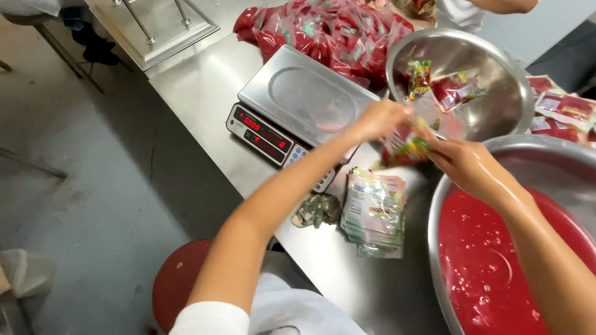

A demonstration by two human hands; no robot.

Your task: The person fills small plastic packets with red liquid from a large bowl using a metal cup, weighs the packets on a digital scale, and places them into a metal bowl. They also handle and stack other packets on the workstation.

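1. A clear plastic pouch (406, 144) with red and green print is held above the steel table (205, 99), between the scale and the two bowls; it is blurred.
2. The left hand (380, 119) pinches the pouch's upper left edge, fingers closed on it.
3. The right hand (462, 162) grips the pouch's right side, fingers curled around it.
4. At 6 o'clock from the pouch lies a stack of empty pouches (374, 211), with a crumpled grey rag (318, 209) just beside it at 9 o'clock.
5. At 10 o'clock stands a digital scale (298, 105).
6. At 1 o'clock a steel bowl (496, 68) holds a few filled packets (456, 90).
7. At 4 o'clock a large basin (447, 186) holds red sauce (490, 267).
8. At 12 o'clock lies a heap of red packets (329, 34).
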